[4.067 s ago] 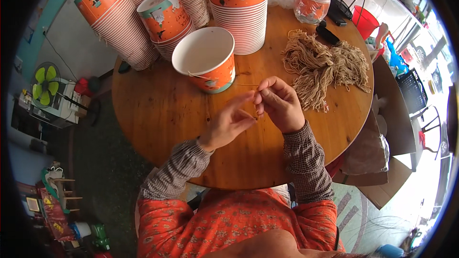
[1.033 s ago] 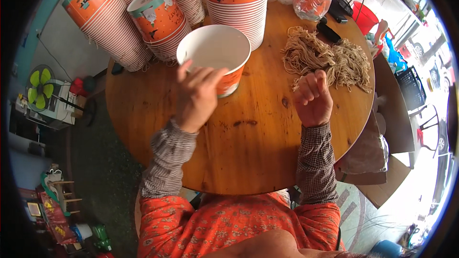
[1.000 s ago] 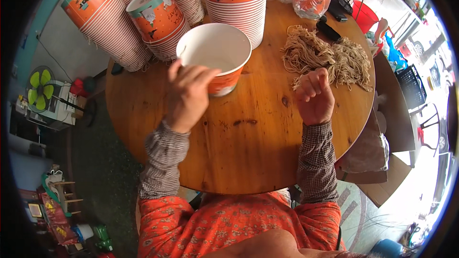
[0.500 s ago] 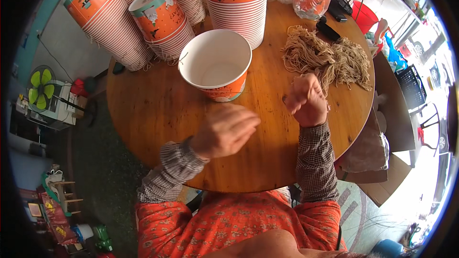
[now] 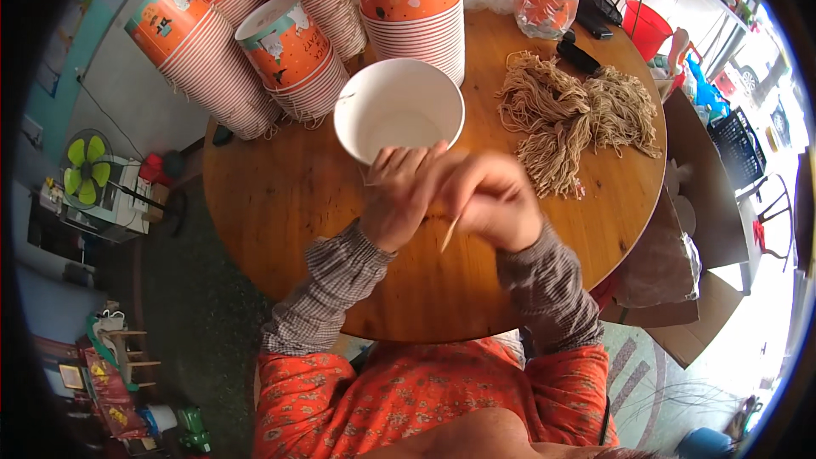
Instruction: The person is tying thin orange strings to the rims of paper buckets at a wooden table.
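A white-lined paper bucket [image 5: 399, 102] with an orange outside stands upright on the round table, a bit of cord showing at its left rim. My left hand [image 5: 395, 195] lies at its near side, fingers curled over the near rim. Right beside it, overlapping it, is my right hand [image 5: 501, 200], curled and blurred by motion. A short end of cord [image 5: 449, 235] sticks out below the right fingers. Beyond that hand lies a loose bundle of beige cords [image 5: 552, 119].
Nested stacks of orange buckets [image 5: 416, 34] stand along the far side of the wooden table [image 5: 289, 221], some lying tilted at the left. A dark phone-like object [image 5: 593, 24] and a bagged stack of cups [image 5: 548, 0] are at the far right. Cardboard boxes [image 5: 697, 314] stand beside the table.
My left hand has moved forward onto the bucket's near rim. The right hand has come from the cords toward the left hand, and a cord end now shows in it.
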### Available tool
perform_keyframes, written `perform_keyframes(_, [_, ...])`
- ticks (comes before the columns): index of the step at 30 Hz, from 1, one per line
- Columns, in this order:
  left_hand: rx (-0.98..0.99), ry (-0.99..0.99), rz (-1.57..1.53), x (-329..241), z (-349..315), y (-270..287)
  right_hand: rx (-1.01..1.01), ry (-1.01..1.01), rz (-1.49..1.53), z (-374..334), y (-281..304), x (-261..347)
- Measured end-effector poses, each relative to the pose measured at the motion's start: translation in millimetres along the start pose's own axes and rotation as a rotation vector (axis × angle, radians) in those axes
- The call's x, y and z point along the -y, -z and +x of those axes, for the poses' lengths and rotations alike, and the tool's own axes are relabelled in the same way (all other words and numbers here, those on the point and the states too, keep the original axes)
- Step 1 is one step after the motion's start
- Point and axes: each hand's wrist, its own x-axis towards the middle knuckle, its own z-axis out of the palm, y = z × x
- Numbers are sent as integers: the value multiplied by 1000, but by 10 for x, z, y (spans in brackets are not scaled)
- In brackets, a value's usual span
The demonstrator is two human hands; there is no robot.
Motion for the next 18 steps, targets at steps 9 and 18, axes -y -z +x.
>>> perform_keyframes(9, [-147,119,-158,323,-156,374,-681,81,-558,-92,937,-325])
perform_keyframes(18, [-82,209,-157,163,-183,317,-630,-132,-182,-212,326,-815])
